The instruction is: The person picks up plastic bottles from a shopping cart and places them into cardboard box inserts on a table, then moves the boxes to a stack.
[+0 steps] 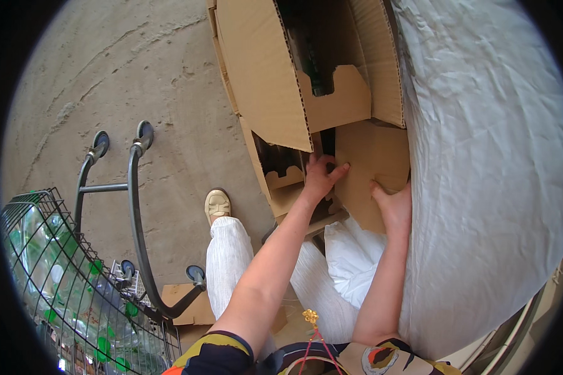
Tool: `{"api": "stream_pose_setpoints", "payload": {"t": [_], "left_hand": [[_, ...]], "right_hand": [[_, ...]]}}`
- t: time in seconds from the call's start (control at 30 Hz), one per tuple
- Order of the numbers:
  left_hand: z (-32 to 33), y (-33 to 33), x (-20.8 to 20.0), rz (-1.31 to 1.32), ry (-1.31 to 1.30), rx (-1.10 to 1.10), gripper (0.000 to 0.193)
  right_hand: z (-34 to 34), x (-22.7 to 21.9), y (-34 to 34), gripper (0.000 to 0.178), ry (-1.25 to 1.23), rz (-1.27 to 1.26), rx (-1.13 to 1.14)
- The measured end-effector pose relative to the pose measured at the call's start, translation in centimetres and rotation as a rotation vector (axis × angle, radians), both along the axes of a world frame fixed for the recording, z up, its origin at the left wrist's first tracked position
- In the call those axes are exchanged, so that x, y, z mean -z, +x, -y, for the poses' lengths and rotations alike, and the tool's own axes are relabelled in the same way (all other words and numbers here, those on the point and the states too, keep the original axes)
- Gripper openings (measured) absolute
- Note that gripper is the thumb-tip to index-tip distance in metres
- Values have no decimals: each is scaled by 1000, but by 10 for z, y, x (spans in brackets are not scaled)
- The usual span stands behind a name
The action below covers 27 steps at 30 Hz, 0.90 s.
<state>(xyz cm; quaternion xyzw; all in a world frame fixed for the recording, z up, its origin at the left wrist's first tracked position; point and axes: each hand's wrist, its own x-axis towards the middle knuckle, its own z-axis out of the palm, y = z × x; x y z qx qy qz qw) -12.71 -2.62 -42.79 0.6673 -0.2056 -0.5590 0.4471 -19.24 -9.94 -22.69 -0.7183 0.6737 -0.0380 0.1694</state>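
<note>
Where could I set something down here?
Bare floor lies upper left, between the metal frame and cardboard boxes. Crowded: lower left, where a wire basket holds plastic bottles; and around the left hand and right hand, among boxes and white sheet.

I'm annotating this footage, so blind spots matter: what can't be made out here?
All in the head view:
Left hand: some fingertips, behind the cardboard flap.
Right hand: most fingers, behind the hand or the cardboard panel.
Upper carton: contents' details, lost in shadow.
Wire basket: lower left, cut off by the picture's rim.
Silvery sheet: hides what's beneath.
</note>
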Motion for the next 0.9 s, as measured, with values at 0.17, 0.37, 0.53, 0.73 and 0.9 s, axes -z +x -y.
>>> {"api": "stream_pose_setpoints", "payload": {"t": [0.17,0.37,0.53,0.73,0.9], "left_hand": [[-2,-1,15,26,-73,-86,52],[-23,-11,36,-58,-116,-232,48],[-17,2,43,-143,-8,-209,51],[-26,-9,18,-36,124,-128,61],[-64,0,-29,-169,145,-60,61]], "right_hand": [[-9,18,-4,60,67,1,27],[3,36,3,73,126,36,-85],[21,81,-8,80,58,119,-326],[13,100,-14,73,-38,-93,-401],[-6,71,19,72,-64,99,-237]]}}
